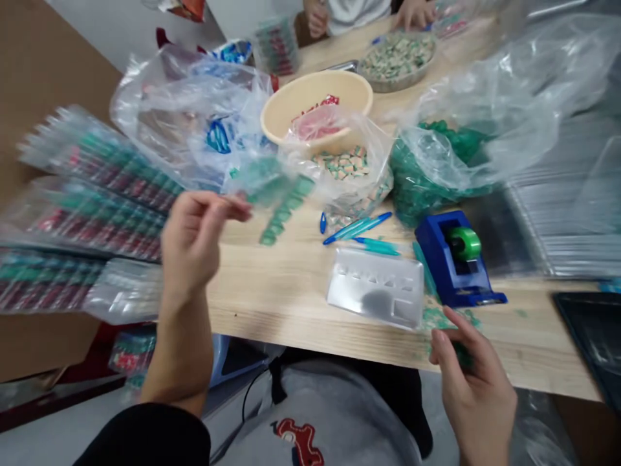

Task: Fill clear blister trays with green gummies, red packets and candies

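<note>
My left hand (198, 236) is raised over the left part of the table, thumb and fingertips pinched together; whatever is between them is blurred. Just right of it lies a row of translucent green pieces (279, 220). A clear plastic blister tray (373, 285) with small hollows and one square recess lies flat near the table's front edge. To the tray's right, my right hand (473, 382) hovers by the edge, its lower fingers curled around something small and dark green (463, 355). Its thumb and index finger are apart. Slim blue and teal pen-like sticks (359, 228) lie behind the tray.
A blue tape dispenser (451, 265) stands right of the tray. Behind are a bag of green pieces (422, 168), a bag of beige-green pieces (347, 165) and a cream basin (276, 110). Filled blister packs (101, 213) are stacked at left. Another person's hand (417, 13) is across the table.
</note>
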Tool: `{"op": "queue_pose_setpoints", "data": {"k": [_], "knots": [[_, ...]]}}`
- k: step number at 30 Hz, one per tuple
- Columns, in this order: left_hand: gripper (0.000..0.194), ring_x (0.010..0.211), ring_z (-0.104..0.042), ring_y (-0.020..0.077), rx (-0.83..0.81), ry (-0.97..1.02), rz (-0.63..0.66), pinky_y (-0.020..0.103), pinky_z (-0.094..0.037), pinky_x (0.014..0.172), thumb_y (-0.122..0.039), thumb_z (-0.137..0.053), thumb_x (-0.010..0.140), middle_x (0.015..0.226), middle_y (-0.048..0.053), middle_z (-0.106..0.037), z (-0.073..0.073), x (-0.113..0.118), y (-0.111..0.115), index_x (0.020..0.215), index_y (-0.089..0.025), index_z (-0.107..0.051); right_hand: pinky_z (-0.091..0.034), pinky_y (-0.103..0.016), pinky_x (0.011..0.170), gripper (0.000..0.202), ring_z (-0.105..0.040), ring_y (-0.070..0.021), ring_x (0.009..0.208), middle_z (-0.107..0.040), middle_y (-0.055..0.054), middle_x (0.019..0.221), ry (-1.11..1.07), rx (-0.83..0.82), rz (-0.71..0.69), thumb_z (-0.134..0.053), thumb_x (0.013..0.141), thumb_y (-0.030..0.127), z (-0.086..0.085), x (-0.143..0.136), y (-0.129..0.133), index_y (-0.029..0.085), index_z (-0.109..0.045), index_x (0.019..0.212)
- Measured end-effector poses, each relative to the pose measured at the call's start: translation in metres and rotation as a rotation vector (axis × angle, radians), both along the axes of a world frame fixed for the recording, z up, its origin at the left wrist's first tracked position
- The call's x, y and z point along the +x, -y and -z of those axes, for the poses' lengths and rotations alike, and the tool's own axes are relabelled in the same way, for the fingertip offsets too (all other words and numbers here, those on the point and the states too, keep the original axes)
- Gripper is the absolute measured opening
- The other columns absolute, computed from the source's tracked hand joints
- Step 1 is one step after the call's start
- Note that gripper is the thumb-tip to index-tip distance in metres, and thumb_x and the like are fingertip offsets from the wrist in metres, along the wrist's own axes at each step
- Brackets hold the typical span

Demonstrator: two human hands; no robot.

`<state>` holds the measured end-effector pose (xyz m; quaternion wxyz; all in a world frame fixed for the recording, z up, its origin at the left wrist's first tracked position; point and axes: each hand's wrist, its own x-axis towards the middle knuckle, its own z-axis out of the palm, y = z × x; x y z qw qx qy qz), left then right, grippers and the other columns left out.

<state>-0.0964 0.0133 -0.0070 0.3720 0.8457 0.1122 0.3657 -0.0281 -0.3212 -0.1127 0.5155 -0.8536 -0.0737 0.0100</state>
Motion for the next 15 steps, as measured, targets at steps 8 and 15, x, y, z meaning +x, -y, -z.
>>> {"op": "queue_pose_setpoints", "data": {"k": [8, 15], "knots": [[0.04, 0.105, -0.048, 0.0139, 0.529, -0.239, -0.483, 0.041, -0.031, 0.097, -0.055, -0.045, 0.099, 0.096, -0.002, -0.052, 0.026, 0.046, -0.137, 0.096, -0.015, -0.049, -0.045, -0.022, 0.044, 0.035, -0.057, -0.0118, 0.051, -0.069, -0.001, 0.075, -0.075, -0.03, -0.004, -0.067, 0.081, 0.047, -0.006, -0.001, -0.004, 0.022, -0.073, 0.105], [0.034, 0.101, -0.049, 0.0126, 0.446, -0.454, -0.426, 0.039, -0.026, 0.093, -0.047, -0.047, 0.099, 0.09, -0.003, -0.055, 0.07, 0.07, -0.159, 0.088, -0.015, -0.052, -0.059, -0.026, 0.066, 0.029, -0.072, -0.017, 0.083, -0.075, -0.004, 0.101, -0.391, 0.482, -0.172, -0.07, 0.084, 0.034, -0.01, 0.001, -0.011, 0.031, -0.071, 0.113]]}}
